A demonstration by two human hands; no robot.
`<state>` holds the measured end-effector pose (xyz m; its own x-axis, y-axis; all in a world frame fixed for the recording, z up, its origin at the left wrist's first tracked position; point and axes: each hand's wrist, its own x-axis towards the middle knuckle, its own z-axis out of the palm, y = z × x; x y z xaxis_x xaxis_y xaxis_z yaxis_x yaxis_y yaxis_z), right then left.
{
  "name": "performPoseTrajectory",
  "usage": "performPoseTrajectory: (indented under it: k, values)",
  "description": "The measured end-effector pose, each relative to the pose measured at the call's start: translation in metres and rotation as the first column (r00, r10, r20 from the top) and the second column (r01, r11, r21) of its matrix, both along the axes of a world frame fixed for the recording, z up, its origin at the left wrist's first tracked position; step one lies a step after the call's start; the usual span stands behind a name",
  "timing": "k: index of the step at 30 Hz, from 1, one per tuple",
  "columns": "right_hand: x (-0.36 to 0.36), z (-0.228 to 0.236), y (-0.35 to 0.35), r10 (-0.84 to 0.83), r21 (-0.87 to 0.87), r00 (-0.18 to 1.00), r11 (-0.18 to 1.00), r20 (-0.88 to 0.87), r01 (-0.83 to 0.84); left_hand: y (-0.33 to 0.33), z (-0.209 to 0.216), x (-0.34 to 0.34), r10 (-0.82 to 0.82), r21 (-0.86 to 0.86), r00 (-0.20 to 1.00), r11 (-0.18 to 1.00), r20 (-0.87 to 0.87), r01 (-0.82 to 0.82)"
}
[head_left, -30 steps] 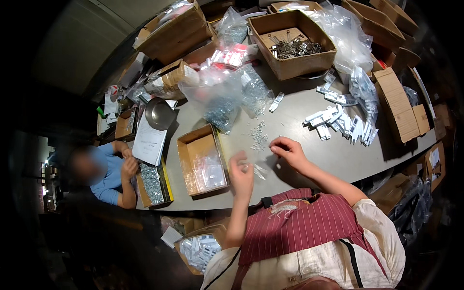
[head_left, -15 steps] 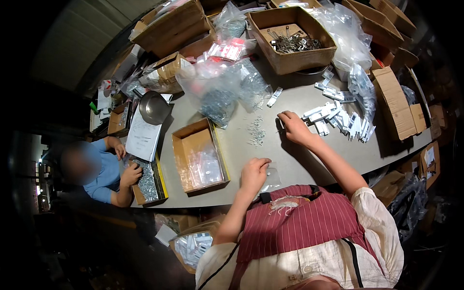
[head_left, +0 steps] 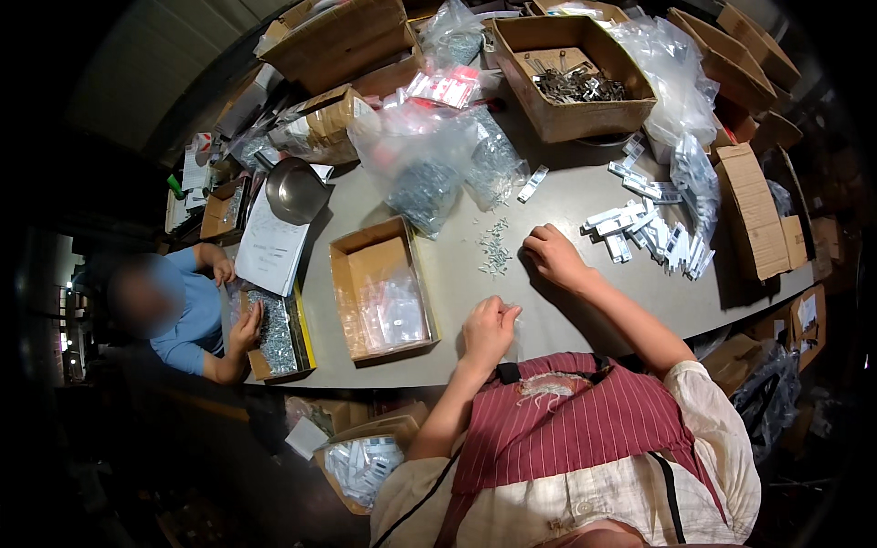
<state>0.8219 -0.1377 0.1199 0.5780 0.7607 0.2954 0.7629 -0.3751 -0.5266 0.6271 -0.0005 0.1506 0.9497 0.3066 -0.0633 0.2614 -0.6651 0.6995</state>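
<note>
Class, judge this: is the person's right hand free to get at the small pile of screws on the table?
Probably yes: the right hand rests beside the screws, with only bare table between them.

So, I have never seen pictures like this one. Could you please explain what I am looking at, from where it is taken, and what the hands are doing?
A person wears a camera on the head, looking down, so the grey table bends at the edges. No machine: two bare hands. The left hand pinches a small clear bag near the table edge. The right hand rests beside a little heap of small metal parts. Around lie an open cardboard box of filled bags, big plastic bags of parts and white packets. Another person in a blue sleeve works at the left.
</note>
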Motion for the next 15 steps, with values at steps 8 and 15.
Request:
performPoseTrajectory:
  k: [8,15]
  values:
    - [0.007,0.003,-0.057,-0.113,0.051,0.917,0.988,-0.383,0.143,-0.005,-0.006,0.012,-0.022,-0.127,0.969,0.990,0.246,0.055]
    - [-0.037,0.036,-0.072,0.017,0.159,0.939,0.986,-0.342,0.040,-0.011,-0.005,0.018,-0.093,0.002,0.965,0.995,0.247,0.096]
